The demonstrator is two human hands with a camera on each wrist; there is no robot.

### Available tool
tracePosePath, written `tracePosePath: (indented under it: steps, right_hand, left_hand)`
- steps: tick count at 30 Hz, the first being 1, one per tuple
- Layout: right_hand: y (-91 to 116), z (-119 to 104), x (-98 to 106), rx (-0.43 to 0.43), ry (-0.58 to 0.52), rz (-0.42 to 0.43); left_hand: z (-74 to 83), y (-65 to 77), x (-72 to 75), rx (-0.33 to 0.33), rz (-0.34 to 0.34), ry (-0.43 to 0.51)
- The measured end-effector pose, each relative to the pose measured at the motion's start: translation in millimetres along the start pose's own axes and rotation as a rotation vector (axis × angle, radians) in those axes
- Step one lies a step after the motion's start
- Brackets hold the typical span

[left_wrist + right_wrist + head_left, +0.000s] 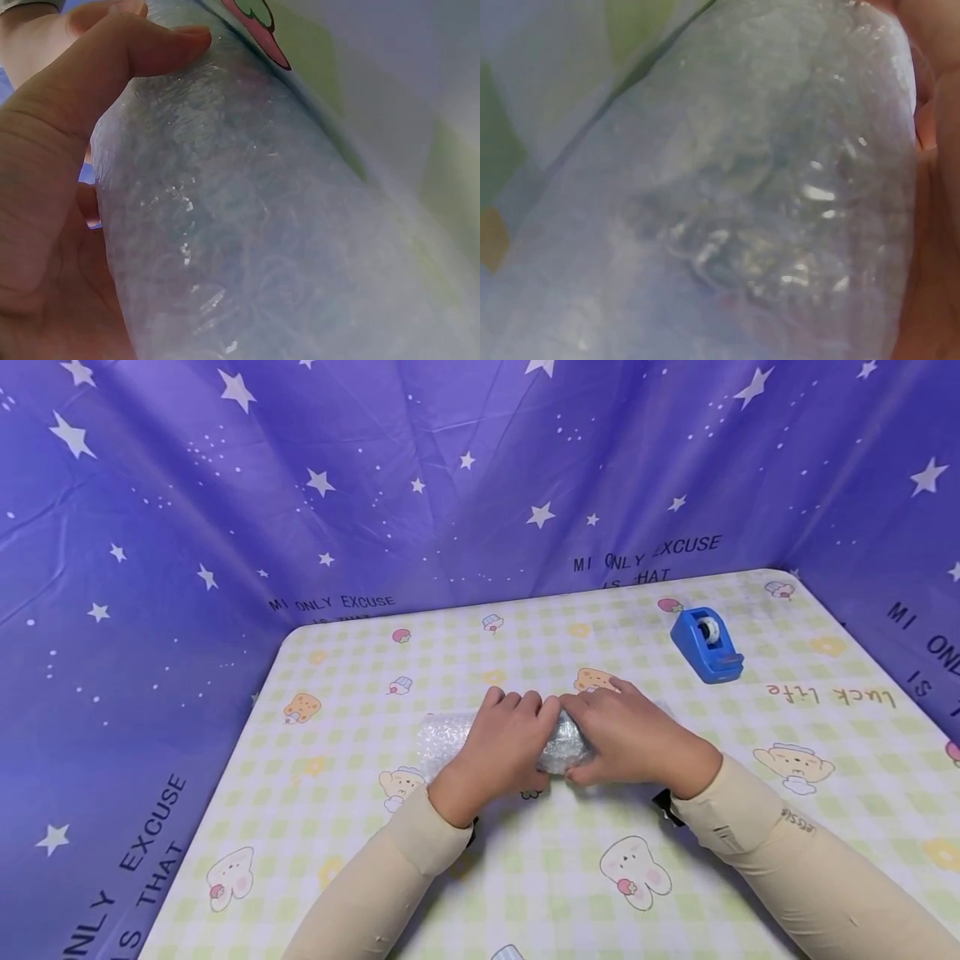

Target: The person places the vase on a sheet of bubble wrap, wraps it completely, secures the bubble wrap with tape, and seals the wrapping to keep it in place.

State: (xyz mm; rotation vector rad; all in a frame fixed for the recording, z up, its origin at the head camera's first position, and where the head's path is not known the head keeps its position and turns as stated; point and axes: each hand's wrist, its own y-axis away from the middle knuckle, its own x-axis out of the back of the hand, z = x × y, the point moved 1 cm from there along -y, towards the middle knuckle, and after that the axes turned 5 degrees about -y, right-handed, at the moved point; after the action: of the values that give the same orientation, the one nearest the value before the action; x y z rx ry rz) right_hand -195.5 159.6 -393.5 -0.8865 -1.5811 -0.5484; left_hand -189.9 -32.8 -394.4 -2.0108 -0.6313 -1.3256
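A roll of clear bubble wrap (442, 739) lies crosswise on the table in the head view, with both hands gripping it near its middle. My left hand (506, 739) curls over the roll, its thumb on the near side. Close beside it, my right hand (630, 731) grips the roll's right part, fingers over the top and thumb at the near edge. In the left wrist view the thumb presses on the shiny bubble wrap (217, 210). Glossy folds of the bubble wrap (780, 202) fill the right wrist view, the palm against one side.
A blue tape dispenser (705, 647) with a roll of clear tape stands at the back right of the table. The table (337, 827) wears a green-checked cartoon cover. Purple star-printed curtains (450, 485) hang behind it and at both sides.
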Motion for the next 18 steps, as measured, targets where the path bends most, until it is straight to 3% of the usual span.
tracePosePath:
  steps: [18]
  right_hand:
    - [2.3,-0.2,2.8,0.015,-0.002,0.007]
  left_hand:
    - [-5.9,-5.8,3.4,-0.002,-0.12,0.11]
